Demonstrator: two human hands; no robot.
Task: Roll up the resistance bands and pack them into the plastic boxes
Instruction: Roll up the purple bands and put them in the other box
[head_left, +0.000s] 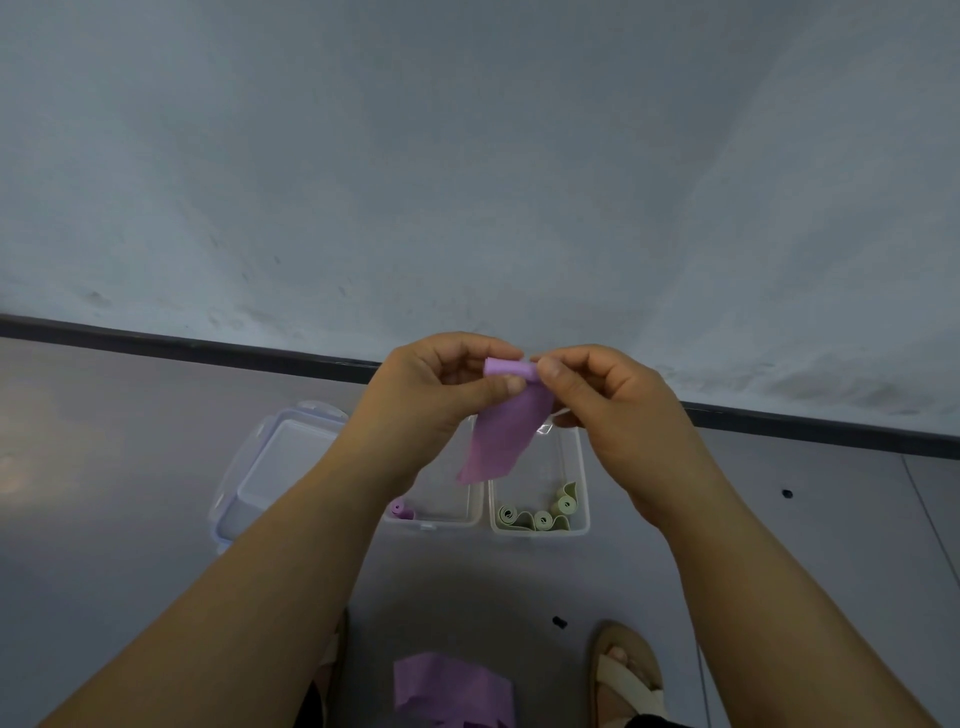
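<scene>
Grey floor (104, 441) lies under me, and behind it a pale wall (467, 156) stands with a black baseboard (208, 348) along its foot. I hold a purple band (506, 436) in the air above the boxes, between both hands. Its top end is rolled up tight, and the loose tail hangs down from there.

My left hand (441, 384) pinches the left end of the rolled part between the thumb and the curled fingers. My right hand (608, 400) pinches the right end in the same way.

Below the band, two clear boxes stand side by side on the floor. The left box (441, 521) has one purple roll (402, 509) in its near left corner. The right box (582, 483) holds green rolls (540, 514), three as far as I can see. A clear lid (275, 462) lies just left of the left box.

At the bottom edge, close to me, more purple bands (447, 686) lie between my arms. My right foot wears a sandal (628, 670).
</scene>
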